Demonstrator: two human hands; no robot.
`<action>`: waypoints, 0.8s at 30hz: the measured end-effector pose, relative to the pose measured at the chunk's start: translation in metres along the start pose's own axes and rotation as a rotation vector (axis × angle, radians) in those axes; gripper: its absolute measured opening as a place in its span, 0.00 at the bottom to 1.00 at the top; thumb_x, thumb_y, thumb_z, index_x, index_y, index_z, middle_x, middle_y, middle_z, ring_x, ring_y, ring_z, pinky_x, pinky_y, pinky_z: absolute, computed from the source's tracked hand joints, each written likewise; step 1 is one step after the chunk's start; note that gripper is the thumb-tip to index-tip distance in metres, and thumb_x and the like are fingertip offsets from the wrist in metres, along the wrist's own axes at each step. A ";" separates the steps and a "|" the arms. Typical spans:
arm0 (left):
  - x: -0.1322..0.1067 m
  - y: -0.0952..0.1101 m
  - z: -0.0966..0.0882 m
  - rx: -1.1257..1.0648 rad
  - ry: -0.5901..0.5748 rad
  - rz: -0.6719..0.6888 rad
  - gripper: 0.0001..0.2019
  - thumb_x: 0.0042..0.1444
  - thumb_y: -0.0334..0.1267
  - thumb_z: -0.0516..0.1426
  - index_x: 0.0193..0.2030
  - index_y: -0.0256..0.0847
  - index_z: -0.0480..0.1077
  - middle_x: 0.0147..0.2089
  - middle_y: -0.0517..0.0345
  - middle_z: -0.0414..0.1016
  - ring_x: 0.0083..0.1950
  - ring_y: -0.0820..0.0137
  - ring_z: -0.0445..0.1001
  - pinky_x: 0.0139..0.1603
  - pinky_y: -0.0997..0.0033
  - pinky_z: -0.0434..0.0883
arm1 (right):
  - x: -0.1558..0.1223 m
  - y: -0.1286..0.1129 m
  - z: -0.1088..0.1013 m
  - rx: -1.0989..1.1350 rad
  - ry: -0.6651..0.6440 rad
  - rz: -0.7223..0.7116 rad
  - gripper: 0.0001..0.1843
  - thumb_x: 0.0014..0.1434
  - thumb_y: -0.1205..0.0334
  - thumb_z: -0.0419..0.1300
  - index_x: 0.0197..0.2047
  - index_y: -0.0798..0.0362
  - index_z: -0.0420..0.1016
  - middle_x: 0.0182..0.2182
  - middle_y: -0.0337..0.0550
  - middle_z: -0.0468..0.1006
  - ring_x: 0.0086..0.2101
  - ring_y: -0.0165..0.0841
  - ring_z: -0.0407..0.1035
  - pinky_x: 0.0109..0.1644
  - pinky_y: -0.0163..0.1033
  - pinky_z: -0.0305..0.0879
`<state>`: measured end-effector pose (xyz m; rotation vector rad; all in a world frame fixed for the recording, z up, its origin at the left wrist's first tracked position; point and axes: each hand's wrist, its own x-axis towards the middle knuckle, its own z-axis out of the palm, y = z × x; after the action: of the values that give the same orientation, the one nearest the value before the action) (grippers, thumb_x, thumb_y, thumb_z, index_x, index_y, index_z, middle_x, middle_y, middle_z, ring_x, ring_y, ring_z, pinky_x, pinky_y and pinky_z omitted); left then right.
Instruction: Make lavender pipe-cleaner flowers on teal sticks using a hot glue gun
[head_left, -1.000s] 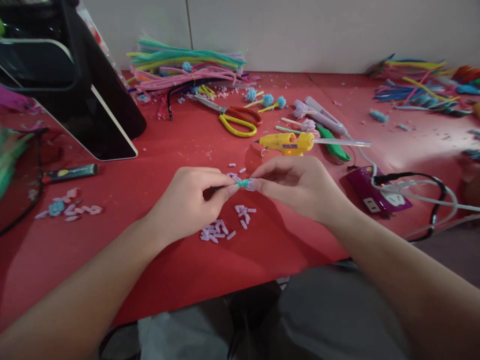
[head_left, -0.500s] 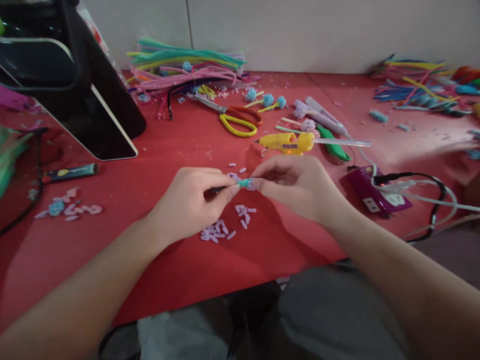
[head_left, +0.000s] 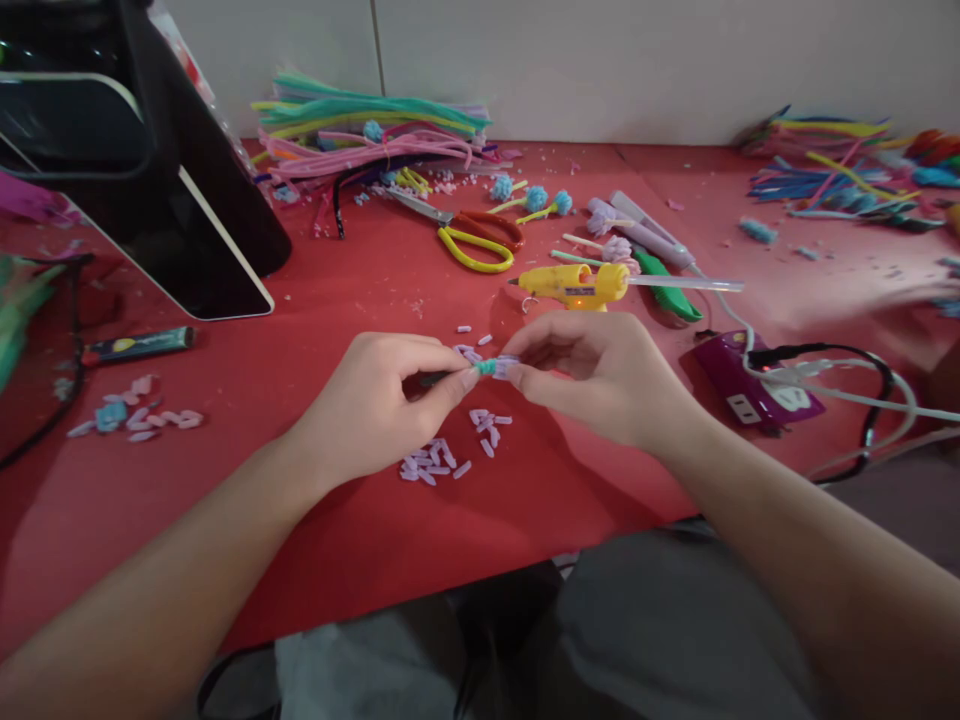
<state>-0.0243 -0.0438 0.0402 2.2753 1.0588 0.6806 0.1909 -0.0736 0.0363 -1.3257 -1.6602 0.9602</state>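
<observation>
Between my two hands is a small pipe-cleaner flower (head_left: pixel 487 367), with a teal wound band and lilac petals at its right end. My left hand (head_left: pixel 397 395) pinches its teal end between thumb and forefinger; a dark stem-like piece shows under those fingers. Thumb and fingertips of my right hand (head_left: pixel 600 375) close on the lilac petals, partly hiding them. Loose lilac pipe-cleaner pieces (head_left: pixel 427 463) lie on the red table (head_left: pixel 510 540) just below my hands. A yellow hot glue gun (head_left: pixel 574 287) with a clear glue stick lies beyond my right hand.
Scissors (head_left: pixel 480 243) and blue pompom stems (head_left: pixel 535 198) lie behind the hands. Pipe cleaners (head_left: pixel 375 125) are heaped at the back. A black tumbler-like object (head_left: pixel 180 180) stands left. On the right, a purple power strip (head_left: pixel 731 375) trails cables; a blurred hand (head_left: pixel 892 270) shows farther right.
My right thumb and fingers have shifted slightly right along the flower, so more of its lilac petals show. My left hand keeps its pinch, almost unmoved.
</observation>
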 end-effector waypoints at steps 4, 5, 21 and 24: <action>0.000 0.000 0.000 -0.022 -0.001 -0.004 0.11 0.63 0.39 0.58 0.33 0.41 0.80 0.30 0.60 0.81 0.29 0.73 0.73 0.32 0.73 0.67 | 0.000 -0.001 -0.001 -0.009 -0.001 0.009 0.08 0.54 0.57 0.71 0.33 0.51 0.81 0.30 0.40 0.82 0.31 0.33 0.75 0.39 0.41 0.74; 0.000 0.000 0.000 -0.030 -0.006 -0.007 0.10 0.62 0.39 0.58 0.33 0.41 0.80 0.31 0.60 0.81 0.29 0.73 0.74 0.32 0.73 0.67 | 0.000 0.000 -0.002 -0.006 -0.006 0.009 0.07 0.55 0.57 0.71 0.34 0.51 0.81 0.30 0.40 0.82 0.32 0.33 0.75 0.39 0.41 0.74; 0.001 0.002 -0.003 -0.162 -0.044 -0.108 0.12 0.61 0.42 0.59 0.30 0.41 0.78 0.30 0.60 0.80 0.30 0.70 0.75 0.29 0.73 0.68 | -0.004 -0.002 0.002 -0.019 0.010 -0.043 0.05 0.54 0.61 0.70 0.35 0.50 0.79 0.30 0.40 0.80 0.31 0.33 0.73 0.39 0.41 0.74; 0.001 0.003 -0.003 -0.166 -0.050 -0.114 0.12 0.61 0.42 0.59 0.29 0.40 0.78 0.29 0.60 0.79 0.29 0.71 0.73 0.29 0.73 0.67 | -0.002 -0.001 0.002 -0.015 0.012 -0.041 0.04 0.55 0.62 0.69 0.35 0.51 0.79 0.30 0.39 0.80 0.31 0.32 0.73 0.39 0.41 0.74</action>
<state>-0.0242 -0.0437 0.0443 2.0631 1.0588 0.6364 0.1886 -0.0763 0.0361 -1.3001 -1.6815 0.9158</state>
